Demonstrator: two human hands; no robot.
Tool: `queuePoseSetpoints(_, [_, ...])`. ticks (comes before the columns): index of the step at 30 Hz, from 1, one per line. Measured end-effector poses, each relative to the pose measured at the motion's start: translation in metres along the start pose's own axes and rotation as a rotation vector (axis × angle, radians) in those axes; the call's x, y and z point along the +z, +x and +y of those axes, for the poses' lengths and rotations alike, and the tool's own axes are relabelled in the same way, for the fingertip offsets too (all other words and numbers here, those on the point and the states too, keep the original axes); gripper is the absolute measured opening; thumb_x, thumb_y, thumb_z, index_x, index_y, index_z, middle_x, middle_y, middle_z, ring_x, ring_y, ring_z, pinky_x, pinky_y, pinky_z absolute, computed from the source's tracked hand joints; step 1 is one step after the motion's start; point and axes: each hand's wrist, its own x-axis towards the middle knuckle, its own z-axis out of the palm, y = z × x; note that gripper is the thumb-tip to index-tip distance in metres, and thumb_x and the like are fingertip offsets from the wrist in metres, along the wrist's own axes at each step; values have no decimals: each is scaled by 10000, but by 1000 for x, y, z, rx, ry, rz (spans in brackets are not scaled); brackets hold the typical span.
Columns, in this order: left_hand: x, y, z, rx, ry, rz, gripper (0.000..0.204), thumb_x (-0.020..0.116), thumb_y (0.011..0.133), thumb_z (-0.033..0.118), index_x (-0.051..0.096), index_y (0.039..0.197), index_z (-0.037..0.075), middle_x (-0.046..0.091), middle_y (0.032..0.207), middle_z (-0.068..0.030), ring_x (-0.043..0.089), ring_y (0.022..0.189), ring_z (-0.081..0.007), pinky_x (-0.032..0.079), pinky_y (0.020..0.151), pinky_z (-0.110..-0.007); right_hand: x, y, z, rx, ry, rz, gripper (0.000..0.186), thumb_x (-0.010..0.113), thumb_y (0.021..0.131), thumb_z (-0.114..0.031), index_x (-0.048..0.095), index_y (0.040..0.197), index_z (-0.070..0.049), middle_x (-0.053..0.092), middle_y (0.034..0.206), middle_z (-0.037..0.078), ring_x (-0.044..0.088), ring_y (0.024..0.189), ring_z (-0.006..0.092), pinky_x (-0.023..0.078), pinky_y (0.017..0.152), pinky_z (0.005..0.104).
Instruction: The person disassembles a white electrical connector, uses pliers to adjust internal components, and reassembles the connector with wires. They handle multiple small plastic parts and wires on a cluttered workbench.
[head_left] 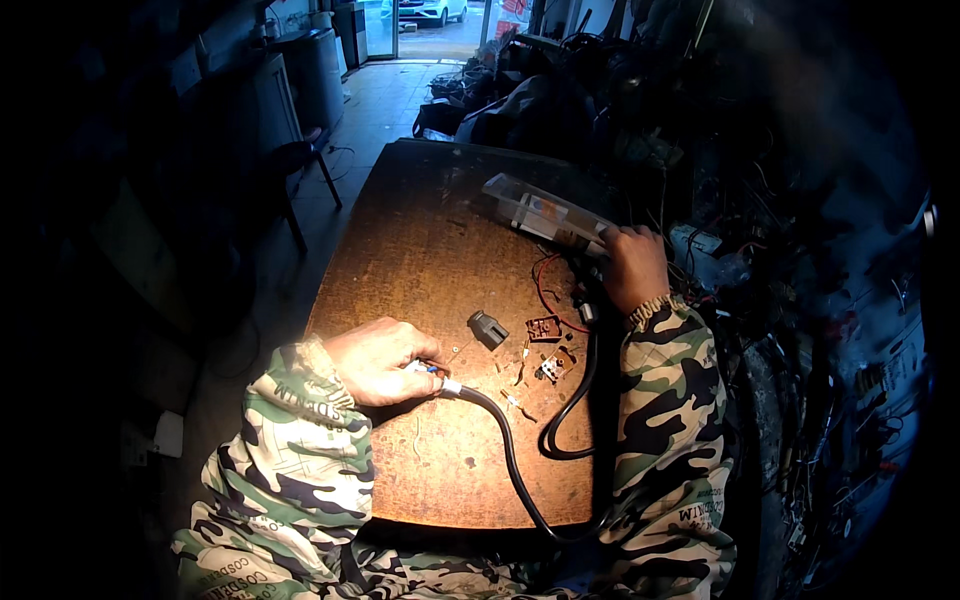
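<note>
My left hand (385, 362) rests low over the wooden table, fingers closed on the stripped end of a black cable (512, 455). Bits of blue and white wire show at the fingertips. From there the cable loops over the table's near edge and back up on the right. At the far right side, my right hand (637, 268) grips the end of a clear plastic box (545, 212), which is tilted and has a label; its contents are hard to make out. Between the hands lie a dark grey plug housing (488, 330), a reddish-brown part (544, 329) and several small metal pieces (550, 370).
The brown table (390, 250) is lit mainly at its near part. A thin red wire (545, 285) curls near its right side. Dark heaps of cables and parts (780, 400) crowd the right. A stool (300, 165) stands on the tiled floor to the left, with a glass doorway beyond.
</note>
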Motion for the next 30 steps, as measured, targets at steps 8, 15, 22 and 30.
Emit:
queuePoseSetpoints(8, [-1, 2, 2, -1, -30, -13, 378, 690, 909, 319, 728, 1133, 16, 714, 800, -161, 687, 717, -261, 499, 631, -383, -1, 24, -6, 3, 11, 132, 119, 662, 840, -28, 746, 912, -72, 731, 903, 143, 649, 965, 348, 476, 888, 455])
queuePoseSetpoints(15, [-2, 0, 2, -27, -29, -13, 365, 707, 908, 312, 732, 1089, -3, 710, 793, -160, 681, 702, -267, 498, 621, -386, 4, 42, -9, -36, 74, -51, 249, 721, 801, -42, 752, 1048, -48, 726, 986, 182, 680, 969, 367, 520, 875, 463])
queuePoseSetpoints(22, [-8, -11, 10, -89, -63, -35, 374, 679, 905, 303, 732, 1104, -9, 717, 876, -190, 680, 809, -300, 502, 725, -406, -101, -26, -27, -25, 464, -216, 184, 754, 848, -58, 731, 1006, 35, 721, 888, 195, 719, 826, 337, 575, 746, 405])
queuePoseSetpoints(30, [-7, -9, 0, -141, -194, -66, 289, 702, 933, 219, 712, 1075, -32, 649, 716, -15, 598, 587, -87, 443, 526, -265, -81, -132, -74, -385, 668, -127, 358, 846, 783, -270, 722, 998, -11, 645, 957, 134, 579, 878, 274, 519, 724, 400])
